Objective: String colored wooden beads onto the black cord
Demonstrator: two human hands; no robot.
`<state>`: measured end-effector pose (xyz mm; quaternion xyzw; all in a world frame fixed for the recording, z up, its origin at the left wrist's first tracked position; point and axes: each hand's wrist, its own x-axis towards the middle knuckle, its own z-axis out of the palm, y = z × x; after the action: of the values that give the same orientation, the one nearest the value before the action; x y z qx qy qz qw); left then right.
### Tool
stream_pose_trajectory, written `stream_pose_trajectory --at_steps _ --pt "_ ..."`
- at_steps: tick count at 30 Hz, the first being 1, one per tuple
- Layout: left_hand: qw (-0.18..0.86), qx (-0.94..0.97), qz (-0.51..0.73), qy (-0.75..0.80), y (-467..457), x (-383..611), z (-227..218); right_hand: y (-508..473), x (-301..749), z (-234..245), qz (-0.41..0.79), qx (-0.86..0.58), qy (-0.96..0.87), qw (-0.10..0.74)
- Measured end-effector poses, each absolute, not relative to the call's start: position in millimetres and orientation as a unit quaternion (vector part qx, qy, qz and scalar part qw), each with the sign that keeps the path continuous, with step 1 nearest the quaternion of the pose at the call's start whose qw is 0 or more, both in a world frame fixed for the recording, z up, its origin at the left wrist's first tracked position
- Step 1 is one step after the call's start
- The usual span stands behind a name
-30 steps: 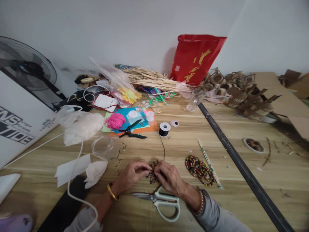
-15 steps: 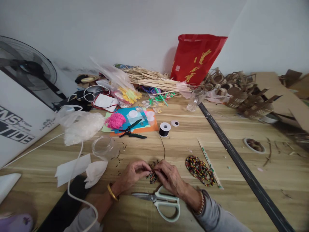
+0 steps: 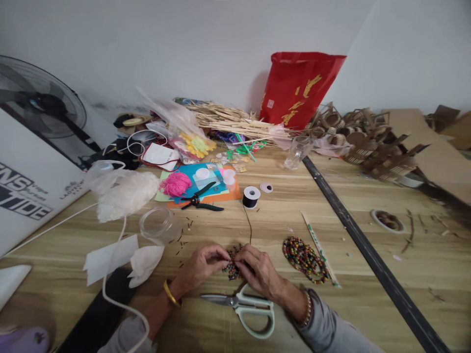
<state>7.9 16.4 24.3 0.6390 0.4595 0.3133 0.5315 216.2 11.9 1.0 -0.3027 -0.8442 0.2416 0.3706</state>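
Observation:
My left hand (image 3: 200,267) and my right hand (image 3: 257,272) meet at the near middle of the wooden table, fingers pinched on a small cluster of dark beads (image 3: 231,267). A thin black thread (image 3: 249,225) runs from the cluster up to a black spool (image 3: 251,196). White-handled scissors (image 3: 245,306) lie just below my hands. A coil of multicoloured strung beads (image 3: 303,257) lies to the right of my right hand.
A clear jar (image 3: 159,224), white tissue (image 3: 123,257) and a plastic bag (image 3: 123,191) lie left. Black pliers (image 3: 200,200) and pink yarn (image 3: 175,184) rest on coloured sheets. A red bag (image 3: 300,88), straw bundle (image 3: 230,120), cardboard pieces (image 3: 371,142) and a fan (image 3: 40,105) line the back.

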Motion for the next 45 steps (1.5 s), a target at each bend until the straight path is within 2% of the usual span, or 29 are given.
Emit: stream_pose_trajectory --at_steps 45 --pt "0.532 0.641 0.301 0.464 15.6 9.5 24.5 11.0 216.1 5.0 0.253 -0.293 -0.854 0.347"
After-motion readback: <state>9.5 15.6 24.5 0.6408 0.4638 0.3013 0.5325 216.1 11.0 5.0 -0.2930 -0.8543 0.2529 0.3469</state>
